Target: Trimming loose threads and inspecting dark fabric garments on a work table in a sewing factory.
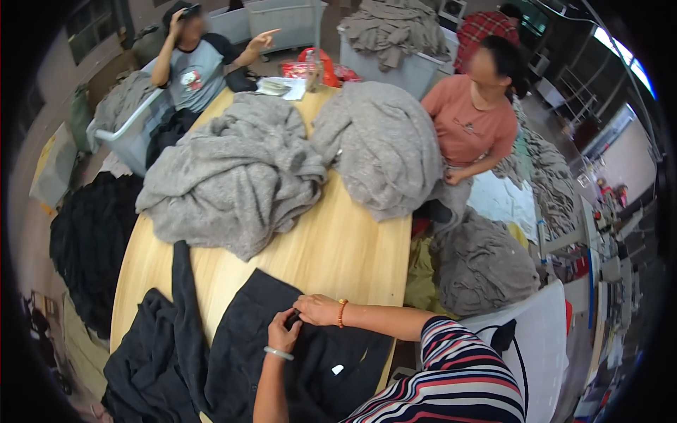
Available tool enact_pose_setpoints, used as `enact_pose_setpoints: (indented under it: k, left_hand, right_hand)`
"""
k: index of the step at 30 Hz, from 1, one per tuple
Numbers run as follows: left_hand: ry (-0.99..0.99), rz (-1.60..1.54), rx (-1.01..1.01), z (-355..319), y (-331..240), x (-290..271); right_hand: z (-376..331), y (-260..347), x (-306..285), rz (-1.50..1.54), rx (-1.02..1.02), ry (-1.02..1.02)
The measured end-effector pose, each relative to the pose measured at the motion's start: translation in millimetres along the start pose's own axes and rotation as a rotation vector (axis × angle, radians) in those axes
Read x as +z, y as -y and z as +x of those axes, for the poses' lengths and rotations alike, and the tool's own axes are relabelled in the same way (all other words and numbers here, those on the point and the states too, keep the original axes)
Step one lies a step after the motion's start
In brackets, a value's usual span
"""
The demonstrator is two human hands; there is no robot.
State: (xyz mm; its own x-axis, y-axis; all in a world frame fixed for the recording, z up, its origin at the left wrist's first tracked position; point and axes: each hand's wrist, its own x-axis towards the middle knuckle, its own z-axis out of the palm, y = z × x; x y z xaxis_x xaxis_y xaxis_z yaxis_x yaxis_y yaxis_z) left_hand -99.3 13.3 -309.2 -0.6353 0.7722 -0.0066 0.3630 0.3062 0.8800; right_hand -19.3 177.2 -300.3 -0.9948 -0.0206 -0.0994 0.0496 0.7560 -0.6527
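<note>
Left hand bent at the wrist, fingers curled, pinching a fold of the black garment. Right hand reaching across palm down, fingers closed on the same fold, touching the left. Garment spread flat on the near edge of the table. 2 grey piles heaped behind.

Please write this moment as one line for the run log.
left hand: pinching dark garment | right hand: pinching same spot | wooden table: grey garment piles
</note>
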Motion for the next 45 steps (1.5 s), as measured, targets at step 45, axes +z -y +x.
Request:
enact_pose_setpoints:
  k: [45]
  left_hand:
    - [-0.116, 0.948, -0.272, -149, -9, -74]
  right_hand:
    - [-57, 22, -71, 0.492, 0.342, -0.319]
